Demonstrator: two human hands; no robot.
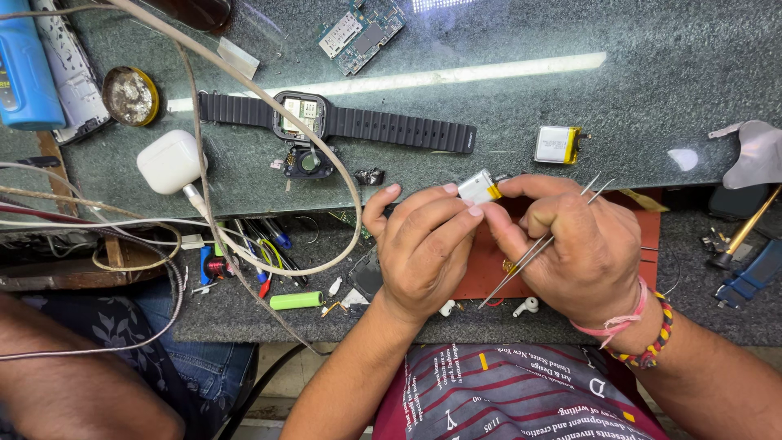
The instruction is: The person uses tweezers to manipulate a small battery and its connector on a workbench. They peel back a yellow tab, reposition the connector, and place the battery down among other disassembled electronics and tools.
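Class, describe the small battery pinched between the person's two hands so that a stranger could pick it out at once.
Start at the opened smartwatch on the grey worktop, then drop right to the left hand and right hand. Between their fingertips sits the small silver battery. Unlike the similar battery lying loose beyond, it is held up.

Opened smartwatch (303, 118) w/ dark ribbed strap lies face-down on the glass top, circuit board (361, 31) above it. White earbud case (169, 160) at left, round tin (130, 96) near it. Spare silver battery (557, 144) at right. Green cylinder cell (296, 300) on lower shelf.
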